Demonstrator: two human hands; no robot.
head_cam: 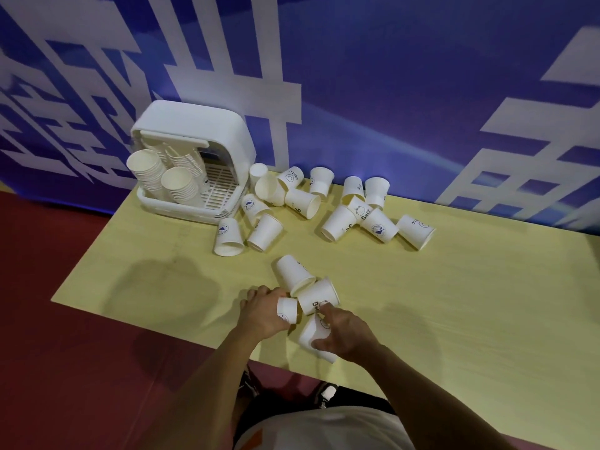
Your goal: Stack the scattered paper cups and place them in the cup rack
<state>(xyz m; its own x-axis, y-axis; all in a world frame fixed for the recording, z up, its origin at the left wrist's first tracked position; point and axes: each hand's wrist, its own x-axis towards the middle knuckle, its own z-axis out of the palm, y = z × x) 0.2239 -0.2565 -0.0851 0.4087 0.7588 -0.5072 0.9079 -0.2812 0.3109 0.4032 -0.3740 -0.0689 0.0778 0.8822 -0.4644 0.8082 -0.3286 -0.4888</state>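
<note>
Two cups are sitting in my grip: left hand (264, 311) curling round the left cup (287, 310), right hand (345, 332) clasping the right cup (313, 336) just beside it. The cup rack (201, 125) is standing far-left, nearer my left hand.

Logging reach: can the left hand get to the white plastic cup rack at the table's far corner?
Probably yes: only bare yellow table lies between the left hand and the rack; loose cups lie rightward. It grips one white paper cup.

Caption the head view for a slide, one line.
Left hand grips a paper cup, right hand a second cup; scattered cups lie beyond, stacks sit in the cup rack.
</note>
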